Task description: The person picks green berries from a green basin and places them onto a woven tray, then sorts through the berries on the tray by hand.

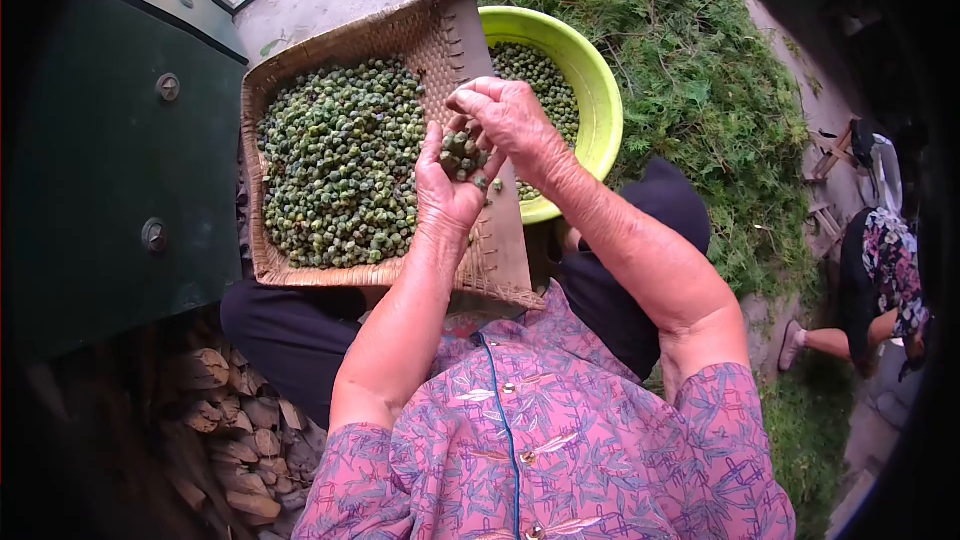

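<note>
Cupping small green seeds (462,154), the left hand (447,187) met the pinching right hand (505,120) above a seed-heaped woven bamboo tray (440,35) and a part-filled lime-green plastic bowl (598,90).

A dark green metal door (110,160) stands at the left, with stacked firewood (225,420) below it. Cut green branches (690,70) cover the ground at right, where another person (880,280) sits near a wooden stool (835,150).

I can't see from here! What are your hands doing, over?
Left hand cupped, holding green seeds. Right hand picking at them from above. Tray of seeds on lap, bowl behind. Nothing in the way.
</note>
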A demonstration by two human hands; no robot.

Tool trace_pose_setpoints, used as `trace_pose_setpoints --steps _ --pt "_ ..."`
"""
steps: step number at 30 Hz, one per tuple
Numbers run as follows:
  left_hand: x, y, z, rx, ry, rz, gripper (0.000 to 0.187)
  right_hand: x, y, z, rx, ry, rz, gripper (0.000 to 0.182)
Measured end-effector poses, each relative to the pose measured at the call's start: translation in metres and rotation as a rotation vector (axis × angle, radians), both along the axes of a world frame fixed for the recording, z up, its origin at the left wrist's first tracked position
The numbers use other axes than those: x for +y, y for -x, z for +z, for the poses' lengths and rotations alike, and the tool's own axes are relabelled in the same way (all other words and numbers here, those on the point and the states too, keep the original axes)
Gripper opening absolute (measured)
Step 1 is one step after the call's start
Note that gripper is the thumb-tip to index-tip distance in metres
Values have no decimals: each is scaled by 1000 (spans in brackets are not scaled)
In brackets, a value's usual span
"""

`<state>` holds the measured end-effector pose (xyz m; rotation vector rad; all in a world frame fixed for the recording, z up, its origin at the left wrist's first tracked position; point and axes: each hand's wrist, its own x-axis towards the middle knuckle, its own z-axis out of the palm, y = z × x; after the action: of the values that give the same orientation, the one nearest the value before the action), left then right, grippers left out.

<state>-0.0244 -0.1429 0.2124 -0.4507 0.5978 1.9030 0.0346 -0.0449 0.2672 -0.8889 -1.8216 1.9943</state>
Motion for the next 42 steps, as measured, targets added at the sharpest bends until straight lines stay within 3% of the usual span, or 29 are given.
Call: trace_pose_setpoints --steps 4,6,8,9,10,12,13,15,16,17,20,26,27,28,30,32,34,40,42 --pt "16 -3 2 -36 -141 -68 35 46 -24 2 -64 -198 192 19" --pt "24 -6 5 -41 -164 -99 34 56 -35 -5 -75 -166 227 20" --pt "29 -12 10 16 -76 -99 32 60 -44 -19 94 -579 233 26" --pt "30 -17 19 93 12 -122 30 59 -47 -3 36 -356 291 37" --pt "32 -18 18 94 16 -132 30 55 -48 -4 36 -352 281 37" --pt "36 -17 9 103 16 -132 29 50 -47 -7 107 -721 337 46" --pt "35 -10 -7 36 -180 -188 29 47 -44 -9 69 -869 377 51" --pt "32 -8 -26 -80 -241 -172 30 40 -46 -8 -22 -845 314 41" --pt "34 -11 -10 -196 -304 -154 32 39 -46 -9 -42 -842 283 37" --pt "36 -23 6 -37 -89 -90 36 42 -45 -10 -39 -840 284 37" --pt "34 -27 19 76 31 -139 39 56 -41 -17 -33 -783 297 27" --pt "33 -28 28 86 -88 -134 41 69 -44 -23 -96 -757 109 15" --pt "32 -28 29 107 -71 -131 41 69 -45 -19 -112 -562 125 15" --pt "32 -28 29 128 -56 -128 40 68 -47 -14 -111 -560 126 15" --pt "30 -27 27 134 -34 -117 40 63 -50 -8 32 -847 201 19" --pt "28 -21 14 138 -15 -109 40 51 -49 -6 42 -721 267 23" --pt "24 -11 -12 -106 -448 -164 37 40 -49 -5 23 -856 301 24" --pt "24 -22 16 106 -293 -196 45 54 -46 -9 -44 -773 286 18" --pt "27 -25 23 166 -302 -217 48 58 -47 -8 -108 -882 226 18"
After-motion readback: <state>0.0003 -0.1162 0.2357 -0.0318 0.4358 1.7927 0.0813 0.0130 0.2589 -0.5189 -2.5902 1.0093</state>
